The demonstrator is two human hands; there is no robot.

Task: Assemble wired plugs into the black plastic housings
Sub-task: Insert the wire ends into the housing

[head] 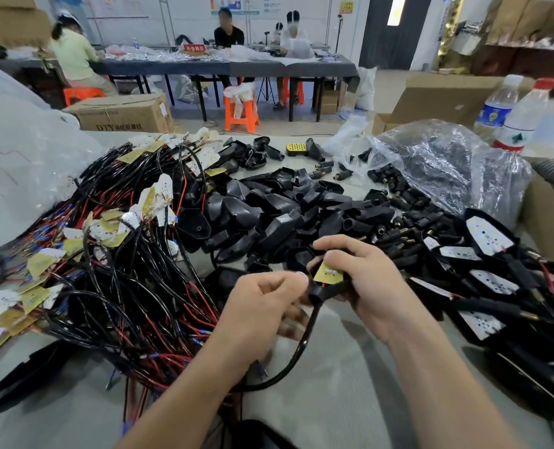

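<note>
Left grip (262,306): a bare hand.
Right grip (366,280): a bare hand.
Left arm (185,393): bare.
Right arm (447,384): bare.

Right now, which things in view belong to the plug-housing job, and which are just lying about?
Job:
left hand on cable
right hand on held housing
loose housings
wired boards
plugs
finished units

Lying about:
water bottles
cardboard box
orange stool

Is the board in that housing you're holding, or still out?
In, it seems: the yellow board lies inside the black housing held by the right hand, cable leaving its neck. Fully seated: cannot tell.
</note>
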